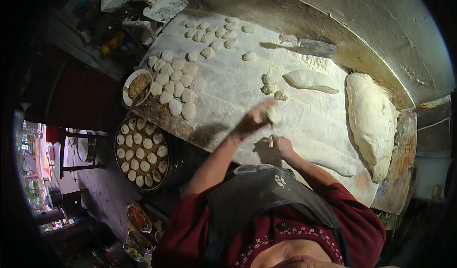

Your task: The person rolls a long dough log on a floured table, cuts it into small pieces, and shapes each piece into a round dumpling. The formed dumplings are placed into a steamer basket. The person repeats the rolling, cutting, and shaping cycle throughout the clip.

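My left hand [254, 120] is blurred over the middle of the floured board, with a small dough piece [273, 116] at its fingers. Closer to my body, my right hand [283, 147] is closed around the end of a long dough rope [326, 159]. A bit of dough pokes out to the left of that fist. Just beyond my left hand sit several torn dough lumps [269, 84]. Behind them to the right lies a thick, smooth dough log [311, 80].
A large dough mass [369, 121] covers the board's right end. A dough scraper [316, 48] rests by the back wall. Dough rounds [175, 76] spread across the left, beside a bowl of filling [137, 86]. Below stands a round steamer tray [142, 152] of shaped buns.
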Demonstrator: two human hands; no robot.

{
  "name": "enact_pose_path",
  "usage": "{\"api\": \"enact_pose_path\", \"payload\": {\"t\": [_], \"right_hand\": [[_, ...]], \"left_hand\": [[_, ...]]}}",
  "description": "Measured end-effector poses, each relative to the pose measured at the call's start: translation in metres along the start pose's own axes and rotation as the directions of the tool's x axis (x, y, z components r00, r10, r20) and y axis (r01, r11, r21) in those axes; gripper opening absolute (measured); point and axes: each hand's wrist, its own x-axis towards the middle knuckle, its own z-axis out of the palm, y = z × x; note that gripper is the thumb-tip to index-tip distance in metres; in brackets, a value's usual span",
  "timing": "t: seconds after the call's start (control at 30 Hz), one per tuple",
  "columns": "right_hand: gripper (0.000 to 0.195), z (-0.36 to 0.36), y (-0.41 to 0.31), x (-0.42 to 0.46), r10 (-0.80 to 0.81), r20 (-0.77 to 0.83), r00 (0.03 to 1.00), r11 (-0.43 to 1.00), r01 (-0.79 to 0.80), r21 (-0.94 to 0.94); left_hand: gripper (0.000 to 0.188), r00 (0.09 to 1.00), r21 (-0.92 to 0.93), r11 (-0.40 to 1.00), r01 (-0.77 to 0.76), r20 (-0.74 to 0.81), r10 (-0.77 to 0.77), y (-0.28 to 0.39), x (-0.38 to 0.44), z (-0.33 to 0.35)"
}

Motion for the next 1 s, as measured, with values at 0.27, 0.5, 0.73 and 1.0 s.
{"api": "enact_pose_path", "payload": {"t": [0.27, 0.5, 0.73, 1.0], "right_hand": [[0.097, -0.050, -0.037, -0.011, 0.015, -0.088, 0.996, 0.849, 0.034, 0.527], [0.058, -0.012, 0.007, -0.038, -0.123, -0.144, 0.982, 0.959, 0.155, 0.236], [0.025, 0.005, 0.006, -0.011, -0.175, -0.088, 0.981, 0.976, 0.185, 0.113], [0.023, -0.015, -0.021, -0.007, -0.114, -0.155, 0.981, 0.985, 0.132, 0.115]], "left_hand": [[0.051, 0.860, -0.058, 0.861, 0.504, 0.119, -0.496, -0.119, -0.046, 0.019], [0.051, 0.928, 0.394, 0.845, 0.361, -0.066, -0.366, -0.104, -0.053, 0.028], [0.049, 0.989, 0.973, 0.225, -0.056, 0.085, -0.123, -0.093, -0.032, 0.050], [0.020, 0.938, 0.924, 0.322, 0.205, -0.092, -0.333, -0.092, -0.028, 0.034]]}}
